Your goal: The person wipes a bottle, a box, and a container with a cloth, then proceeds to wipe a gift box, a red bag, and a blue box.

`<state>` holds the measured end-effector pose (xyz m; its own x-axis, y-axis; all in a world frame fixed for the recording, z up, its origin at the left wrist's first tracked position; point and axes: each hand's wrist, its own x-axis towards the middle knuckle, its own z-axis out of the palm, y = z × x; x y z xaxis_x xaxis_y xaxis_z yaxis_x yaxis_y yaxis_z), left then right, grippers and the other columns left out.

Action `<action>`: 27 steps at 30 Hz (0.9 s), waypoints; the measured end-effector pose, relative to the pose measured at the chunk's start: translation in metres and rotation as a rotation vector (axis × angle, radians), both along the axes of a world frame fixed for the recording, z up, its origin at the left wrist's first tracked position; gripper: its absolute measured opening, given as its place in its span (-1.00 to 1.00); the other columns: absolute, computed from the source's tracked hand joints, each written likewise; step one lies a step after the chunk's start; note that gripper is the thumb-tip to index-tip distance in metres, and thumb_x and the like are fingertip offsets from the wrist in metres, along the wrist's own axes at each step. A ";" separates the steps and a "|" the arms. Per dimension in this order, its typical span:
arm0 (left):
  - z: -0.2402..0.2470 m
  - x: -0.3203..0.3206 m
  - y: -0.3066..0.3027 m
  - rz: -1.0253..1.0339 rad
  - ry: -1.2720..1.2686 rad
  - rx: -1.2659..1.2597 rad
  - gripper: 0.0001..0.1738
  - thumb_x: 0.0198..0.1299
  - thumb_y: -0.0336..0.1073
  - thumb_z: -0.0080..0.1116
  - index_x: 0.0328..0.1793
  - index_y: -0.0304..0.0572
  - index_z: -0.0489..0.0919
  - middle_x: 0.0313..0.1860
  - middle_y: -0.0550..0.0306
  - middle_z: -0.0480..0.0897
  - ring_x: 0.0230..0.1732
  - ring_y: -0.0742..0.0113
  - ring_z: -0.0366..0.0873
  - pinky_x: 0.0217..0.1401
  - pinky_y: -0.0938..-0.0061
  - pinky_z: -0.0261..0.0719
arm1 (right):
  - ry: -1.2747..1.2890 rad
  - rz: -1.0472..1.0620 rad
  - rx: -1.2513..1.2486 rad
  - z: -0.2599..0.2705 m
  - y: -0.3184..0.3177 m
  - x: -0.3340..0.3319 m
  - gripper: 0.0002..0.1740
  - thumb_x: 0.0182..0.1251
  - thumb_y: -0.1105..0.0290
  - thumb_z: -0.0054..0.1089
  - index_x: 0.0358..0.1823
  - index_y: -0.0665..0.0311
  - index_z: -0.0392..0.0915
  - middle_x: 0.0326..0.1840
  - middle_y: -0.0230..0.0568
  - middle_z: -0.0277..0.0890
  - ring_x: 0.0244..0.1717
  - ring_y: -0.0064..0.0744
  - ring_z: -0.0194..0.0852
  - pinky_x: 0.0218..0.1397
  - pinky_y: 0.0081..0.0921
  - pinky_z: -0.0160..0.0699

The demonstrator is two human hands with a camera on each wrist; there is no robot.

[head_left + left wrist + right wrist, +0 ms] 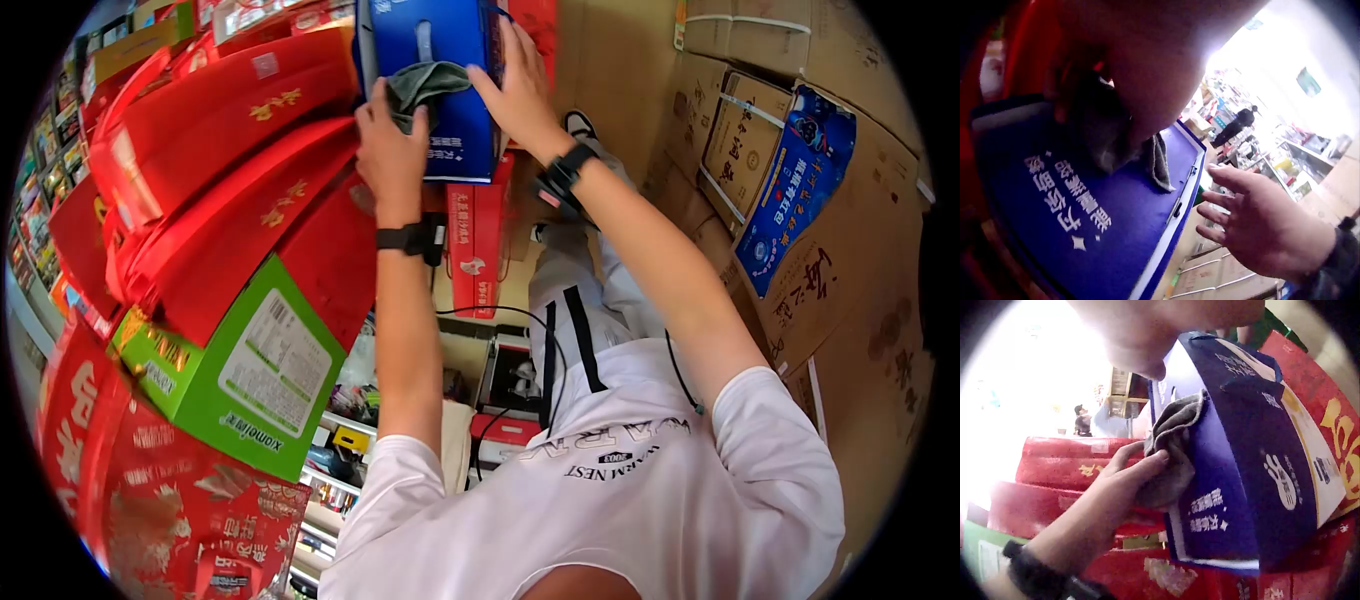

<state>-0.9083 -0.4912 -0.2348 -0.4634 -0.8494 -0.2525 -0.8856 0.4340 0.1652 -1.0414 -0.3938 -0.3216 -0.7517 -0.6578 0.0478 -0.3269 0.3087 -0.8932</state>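
A blue box with white lettering stands at the top centre of the head view. The left hand grips a grey-green cloth against the box's face; in the right wrist view the thumb and fingers of the left hand pinch the cloth. The right hand is at the box's right edge, fingers extended. In the left wrist view the right hand has its fingers spread beside the blue box.
Red gift bags and a green box crowd the left side. Brown cartons are stacked at the right. A red box stands below the blue one. A person is in the distance.
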 end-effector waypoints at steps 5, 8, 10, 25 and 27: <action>-0.005 -0.003 -0.007 -0.138 0.025 -0.280 -0.43 0.23 0.03 0.32 0.32 0.07 0.51 0.22 -0.05 0.46 0.11 -0.14 0.56 0.06 0.03 0.60 | -0.228 -0.176 0.020 -0.028 -0.035 0.010 -0.26 0.50 0.27 0.07 0.54 0.53 0.05 0.49 0.44 0.14 0.47 0.33 0.16 0.51 -0.01 0.21; -0.053 -0.003 0.002 -0.192 0.094 -0.219 -0.49 0.27 -0.08 0.29 0.32 0.05 0.48 0.22 -0.13 0.43 0.16 -0.20 0.44 0.10 0.04 0.56 | -0.075 -0.246 0.035 -0.037 -0.044 0.023 -0.32 0.54 0.26 -0.01 0.55 0.45 0.09 0.42 0.47 0.24 0.43 0.38 0.20 0.50 0.00 0.22; -0.073 -0.004 0.009 -0.200 0.115 -0.311 -0.53 0.31 -0.16 0.23 0.32 0.06 0.45 0.24 -0.18 0.41 0.13 -0.28 0.35 0.11 0.02 0.54 | -0.132 -0.248 0.040 -0.035 -0.045 0.022 -0.34 0.58 0.25 -0.08 0.57 0.43 0.07 0.43 0.48 0.23 0.44 0.41 0.19 0.50 0.02 0.22; -0.071 0.001 0.011 -0.173 0.311 -0.332 -0.54 0.22 -0.41 0.20 0.27 -0.09 0.45 0.13 -0.23 0.44 0.07 -0.31 0.37 0.17 -0.08 0.40 | -0.063 -0.218 -0.198 -0.046 -0.051 0.023 -0.38 0.60 0.28 -0.12 0.57 0.38 0.09 0.48 0.32 0.27 0.45 0.18 0.29 0.49 -0.21 0.27; -0.074 0.002 0.008 -0.180 0.302 -0.353 -0.50 0.22 -0.42 0.20 0.31 -0.07 0.44 0.13 -0.23 0.44 0.09 -0.30 0.37 0.18 -0.08 0.40 | -0.230 -0.205 -0.091 -0.040 -0.046 0.022 -0.36 0.60 0.24 -0.12 0.58 0.38 0.07 0.47 0.32 0.29 0.46 0.17 0.30 0.47 -0.21 0.29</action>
<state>-0.9060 -0.4837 -0.3087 -0.6185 -0.7589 0.2038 -0.7270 0.6511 0.2181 -1.0192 -0.4401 -0.3614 -0.8662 -0.4921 -0.0875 -0.0521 0.2630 -0.9634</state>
